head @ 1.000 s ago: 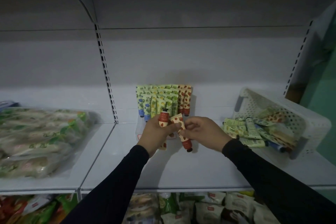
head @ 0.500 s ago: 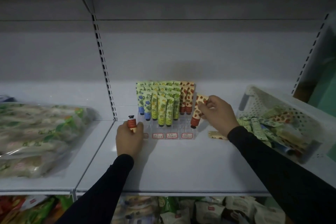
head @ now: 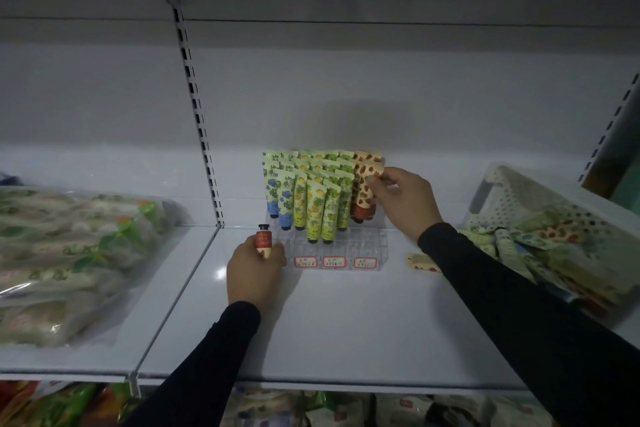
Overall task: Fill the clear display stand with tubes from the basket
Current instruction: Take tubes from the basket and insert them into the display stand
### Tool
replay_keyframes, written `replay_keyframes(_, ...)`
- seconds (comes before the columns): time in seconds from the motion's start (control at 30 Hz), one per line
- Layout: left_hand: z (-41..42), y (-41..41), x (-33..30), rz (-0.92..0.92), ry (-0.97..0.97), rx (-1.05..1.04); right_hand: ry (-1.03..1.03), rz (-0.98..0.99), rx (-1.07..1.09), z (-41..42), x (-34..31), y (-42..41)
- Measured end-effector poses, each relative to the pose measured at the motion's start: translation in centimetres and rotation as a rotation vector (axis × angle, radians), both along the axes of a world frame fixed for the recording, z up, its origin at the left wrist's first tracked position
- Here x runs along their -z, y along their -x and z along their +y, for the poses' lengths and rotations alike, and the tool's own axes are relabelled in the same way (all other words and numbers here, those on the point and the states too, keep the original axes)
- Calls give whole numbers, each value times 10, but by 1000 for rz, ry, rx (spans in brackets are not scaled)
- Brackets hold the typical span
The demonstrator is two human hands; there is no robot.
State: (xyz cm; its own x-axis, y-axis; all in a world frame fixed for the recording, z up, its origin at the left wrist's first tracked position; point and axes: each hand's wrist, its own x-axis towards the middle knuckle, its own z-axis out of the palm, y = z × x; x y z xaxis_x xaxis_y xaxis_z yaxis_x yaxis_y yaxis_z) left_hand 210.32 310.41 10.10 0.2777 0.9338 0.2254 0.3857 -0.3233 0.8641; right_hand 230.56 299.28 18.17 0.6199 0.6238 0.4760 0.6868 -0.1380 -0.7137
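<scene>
My right hand [head: 403, 199] pinches an orange tube [head: 364, 188] in the stand [head: 375, 243]; my left hand [head: 254, 272] grips a red tube [head: 264, 240] beside it.

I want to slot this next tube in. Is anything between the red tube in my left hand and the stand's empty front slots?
Nothing visible: the left hand holds the red tube beside the clear display stand, whose front slots look empty.

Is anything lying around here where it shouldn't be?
One tube lies flat on the white shelf, between the clear display stand and the basket, belonging to neither. Everything else looks orderly.
</scene>
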Motion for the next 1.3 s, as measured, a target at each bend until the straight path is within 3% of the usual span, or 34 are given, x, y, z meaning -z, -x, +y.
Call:
replay_keyframes(0.23, -2, 0, -3, 14, -6, -1, 73, -63, 7, 4, 6, 4)
replay_keyframes(1.3, -6, 2, -6, 13, -19, 1, -25, -118, 58, 7, -4, 5)
